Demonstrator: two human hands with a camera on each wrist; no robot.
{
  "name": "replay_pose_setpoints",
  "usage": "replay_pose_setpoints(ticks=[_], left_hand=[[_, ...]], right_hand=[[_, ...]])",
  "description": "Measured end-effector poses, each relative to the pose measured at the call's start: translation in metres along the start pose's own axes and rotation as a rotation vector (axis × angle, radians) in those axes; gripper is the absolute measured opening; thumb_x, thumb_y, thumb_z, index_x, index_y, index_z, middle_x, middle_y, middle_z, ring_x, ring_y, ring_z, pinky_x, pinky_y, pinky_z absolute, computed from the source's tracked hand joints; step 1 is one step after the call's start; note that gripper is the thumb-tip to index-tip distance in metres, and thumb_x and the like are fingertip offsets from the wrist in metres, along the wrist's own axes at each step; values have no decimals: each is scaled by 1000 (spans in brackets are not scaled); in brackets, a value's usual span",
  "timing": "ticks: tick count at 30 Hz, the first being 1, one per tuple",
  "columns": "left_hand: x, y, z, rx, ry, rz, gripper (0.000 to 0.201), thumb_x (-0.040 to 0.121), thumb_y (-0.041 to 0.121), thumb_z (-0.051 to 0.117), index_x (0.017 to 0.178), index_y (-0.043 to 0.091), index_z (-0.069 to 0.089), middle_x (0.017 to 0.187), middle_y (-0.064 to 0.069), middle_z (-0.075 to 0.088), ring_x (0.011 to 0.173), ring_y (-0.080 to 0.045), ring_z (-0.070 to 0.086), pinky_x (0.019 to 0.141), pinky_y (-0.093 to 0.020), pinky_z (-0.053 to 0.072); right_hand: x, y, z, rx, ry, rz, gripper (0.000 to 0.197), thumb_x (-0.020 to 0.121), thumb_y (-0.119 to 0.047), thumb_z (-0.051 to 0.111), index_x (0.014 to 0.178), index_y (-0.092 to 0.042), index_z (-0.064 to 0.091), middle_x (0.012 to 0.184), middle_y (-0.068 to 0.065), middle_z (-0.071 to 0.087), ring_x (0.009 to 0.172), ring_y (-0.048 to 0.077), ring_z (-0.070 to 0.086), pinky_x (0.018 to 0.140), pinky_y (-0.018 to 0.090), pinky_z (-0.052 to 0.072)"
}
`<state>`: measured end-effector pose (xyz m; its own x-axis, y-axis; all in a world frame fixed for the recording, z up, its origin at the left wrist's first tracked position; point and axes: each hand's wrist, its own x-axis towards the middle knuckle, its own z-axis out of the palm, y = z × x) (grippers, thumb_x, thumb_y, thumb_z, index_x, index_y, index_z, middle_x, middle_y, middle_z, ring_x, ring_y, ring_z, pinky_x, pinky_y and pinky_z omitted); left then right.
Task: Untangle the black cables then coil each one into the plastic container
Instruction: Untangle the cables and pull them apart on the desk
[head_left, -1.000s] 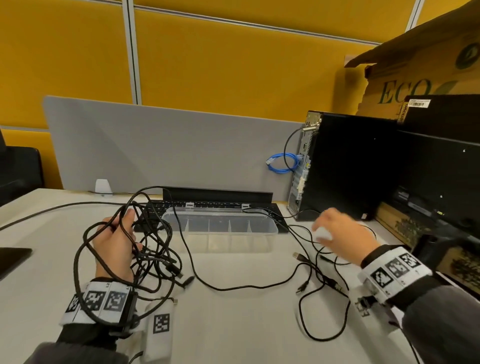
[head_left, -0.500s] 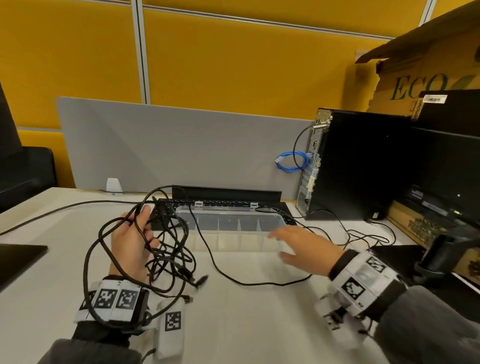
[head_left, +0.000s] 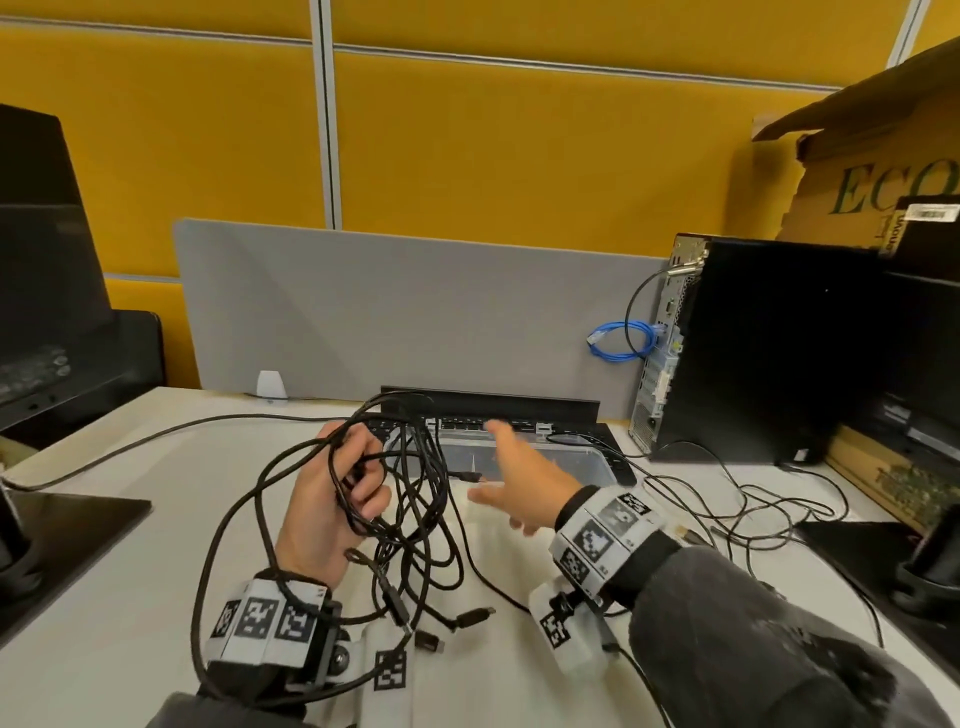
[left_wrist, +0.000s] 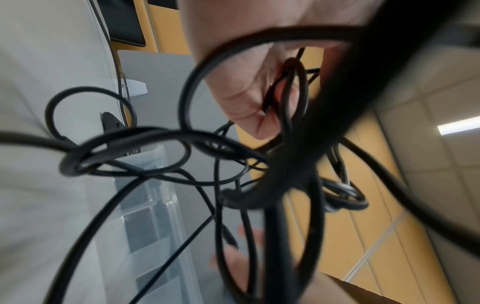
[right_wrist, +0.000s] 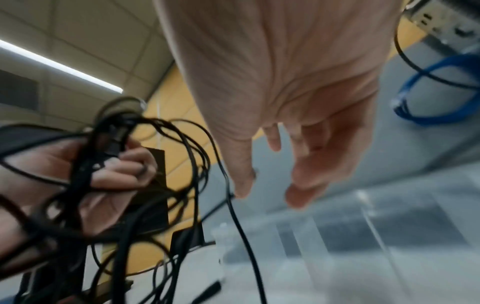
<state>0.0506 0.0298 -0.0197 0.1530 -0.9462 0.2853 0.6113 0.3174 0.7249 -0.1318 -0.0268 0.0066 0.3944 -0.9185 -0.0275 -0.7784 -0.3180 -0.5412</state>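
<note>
The black cables are hanging as one loose tangle just in front of the plastic container, with their lowest loops and several plug ends lying on the tabletop nearer the person than the container. They look light, limp and springy, so loops are likely to slide over one another and catch at the plugs rather than pull straight. Judging from this, the best place to take hold is at a free plug end, or on a single strand just beside the bunch, and not on the knot itself, which would only tighten.

The left hand is holding the bunch up, to the left of the container: its fingers are curling round several strands at once, and one wide loop is drooping round the wrist. That grip is clamped on the tangle.

The right hand is hovering over the near edge of the container, just beside the hanging loops. Its fingers are spread and fairly straight, thumb apart, palm turned toward the tangle; it is gripping nothing, though a thin strand is passing close by the thumb tip and I cannot tell whether they touch. The container's compartments appear to be holding no coiled cable as yet.
</note>
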Motion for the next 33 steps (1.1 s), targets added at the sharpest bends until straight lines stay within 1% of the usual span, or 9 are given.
replay_pose_setpoints(ticks=[2, 5, 9, 11, 14, 18, 22, 26, 33], left_hand=[[-2, 3, 3, -32, -70, -14, 56, 46, 37, 89, 81, 14, 52, 66, 3, 51, 41, -5, 33, 39, -17, 23], [-4, 4, 3, -98, -162, -37, 49, 47, 35, 90, 80, 14, 59, 68, 0, 52, 41, -5, 35, 37, -17, 27], [3, 1, -6, -380, -451, -112, 20, 87, 19, 62, 100, 4, 57, 82, -11, 54, 52, -15, 48, 46, -24, 38], [5, 2, -8, -449, -464, -92, 22, 100, 10, 33, 112, -3, 46, 95, -23, 50, 62, -23, 42, 57, -32, 39], [6, 2, -8, -428, -482, -95, 23, 100, 12, 34, 112, -1, 48, 93, -20, 52, 62, -22, 48, 56, -31, 42], [2, 4, -10, -179, -244, -65, 24, 65, 29, 81, 78, 19, 63, 66, 2, 52, 41, -5, 40, 37, -15, 32], [4, 7, -7, 7, -15, 21, 14, 82, 26, 63, 73, 22, 53, 55, 8, 38, 39, -2, 29, 43, -19, 16], [9, -1, -10, 346, 242, 69, 7, 93, 8, 50, 90, 13, 51, 63, 1, 41, 39, -1, 31, 33, -15, 23], [9, -5, -16, 482, 303, 148, 18, 90, 0, 53, 84, 17, 50, 68, -2, 46, 39, -1, 39, 36, -14, 32]], right_hand=[[-1, 9, 13, 146, -161, -1, 69, 89, -27, 61, 144, -25, 20, 143, 11, 38, 52, 8, 59, 58, 29, 56], [0, 14, 24, 299, -95, -76, 57, 88, -22, 62, 138, -27, 34, 142, 4, 37, 50, 7, 56, 62, 31, 56], [4, 9, 23, 435, -88, -183, 54, 90, -12, 57, 136, -31, 36, 136, 0, 42, 56, 13, 57, 56, 28, 56], [1, 7, 19, 523, -228, -124, 35, 92, -12, 54, 123, -27, 48, 113, 3, 58, 48, 11, 56, 49, 24, 53], [-5, 3, 5, 489, -323, -31, 8, 96, -21, 49, 99, -18, 57, 73, 1, 60, 43, 9, 55, 48, 24, 53], [-6, -15, -47, 356, 44, -26, 19, 98, -26, 44, 108, -15, 54, 71, 0, 50, 53, 10, 51, 50, 19, 49], [-8, -32, -105, 434, 436, -240, 19, 92, -16, 55, 109, -20, 50, 84, 1, 54, 74, 15, 53, 68, 21, 47], [-21, -44, -141, 725, 831, -501, 35, 83, 9, 53, 99, -22, 50, 74, -5, 46, 65, 4, 47, 66, 18, 44], [-53, -14, -139, 460, 1197, -589, 23, 86, 1, 44, 88, -21, 49, 85, -10, 50, 70, -6, 48, 67, 11, 40]])
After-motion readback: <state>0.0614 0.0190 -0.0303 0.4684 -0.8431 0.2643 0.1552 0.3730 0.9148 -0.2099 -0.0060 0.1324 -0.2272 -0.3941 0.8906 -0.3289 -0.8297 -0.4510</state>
